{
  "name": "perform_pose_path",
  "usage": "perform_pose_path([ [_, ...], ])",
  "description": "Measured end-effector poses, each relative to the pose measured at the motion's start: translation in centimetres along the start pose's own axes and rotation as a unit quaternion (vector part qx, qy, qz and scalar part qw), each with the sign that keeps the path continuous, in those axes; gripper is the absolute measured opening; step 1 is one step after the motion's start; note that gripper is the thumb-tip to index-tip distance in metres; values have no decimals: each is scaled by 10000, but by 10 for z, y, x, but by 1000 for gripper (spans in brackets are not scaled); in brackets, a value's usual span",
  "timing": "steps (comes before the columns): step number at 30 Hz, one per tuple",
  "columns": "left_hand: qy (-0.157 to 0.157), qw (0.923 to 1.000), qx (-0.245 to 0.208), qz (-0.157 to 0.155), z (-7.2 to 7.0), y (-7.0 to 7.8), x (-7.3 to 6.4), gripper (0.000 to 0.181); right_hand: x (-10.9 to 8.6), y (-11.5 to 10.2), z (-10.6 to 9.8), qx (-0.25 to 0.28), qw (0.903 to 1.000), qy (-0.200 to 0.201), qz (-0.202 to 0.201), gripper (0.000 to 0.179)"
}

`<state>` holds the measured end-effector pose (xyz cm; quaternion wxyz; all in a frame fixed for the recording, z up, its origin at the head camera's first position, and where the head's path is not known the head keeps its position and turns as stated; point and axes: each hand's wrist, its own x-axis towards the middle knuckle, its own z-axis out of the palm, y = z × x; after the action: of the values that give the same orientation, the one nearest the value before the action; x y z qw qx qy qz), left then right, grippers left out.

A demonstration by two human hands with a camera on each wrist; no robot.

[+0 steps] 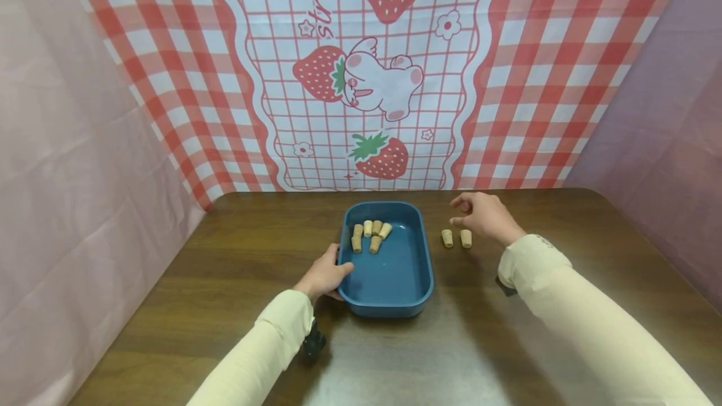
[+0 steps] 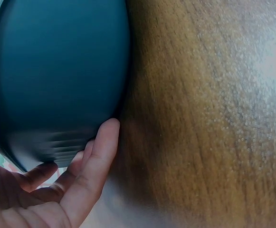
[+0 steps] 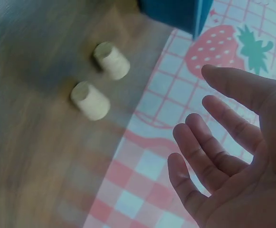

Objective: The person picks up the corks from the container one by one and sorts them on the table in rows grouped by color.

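A blue rectangular bin (image 1: 385, 306) stands on the table, with several cork stoppers (image 1: 375, 244) lying in its far left part. My left hand (image 1: 326, 273) grips the bin's left wall, thumb over the rim and fingers along the outside; in the left wrist view the fingers (image 2: 91, 166) press against the ribbed wall. Right of the bin, two cork stoppers (image 1: 447, 239) (image 3: 90, 100) stand side by side on the table. Just above and beyond them hovers my right hand (image 1: 484, 215), its fingers (image 3: 195, 147) spread and loosely bent, holding nothing.
Brown wooden table (image 1: 237, 324) spreads around the bin. Behind its far edge hangs a red-and-white strawberry cloth (image 1: 389, 93). Pale curtains (image 1: 84, 174) hang at both sides. A dark device (image 1: 313, 338) sits on the left wrist.
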<state>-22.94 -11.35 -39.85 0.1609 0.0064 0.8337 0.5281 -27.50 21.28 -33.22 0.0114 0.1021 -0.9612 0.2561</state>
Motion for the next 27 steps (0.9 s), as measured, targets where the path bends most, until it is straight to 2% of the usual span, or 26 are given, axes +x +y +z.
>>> perform_pose_path([
  [13, -29, 10000, -49, -61, 1, 1, -2, 57, 8, -33, 11, 378, 9993, -78, 24, 36],
  [27, -23, 10000, -46, -33, -1, 2, -3, 57, 21, -65, 27, 519, 9984, -84, -186, 37],
])
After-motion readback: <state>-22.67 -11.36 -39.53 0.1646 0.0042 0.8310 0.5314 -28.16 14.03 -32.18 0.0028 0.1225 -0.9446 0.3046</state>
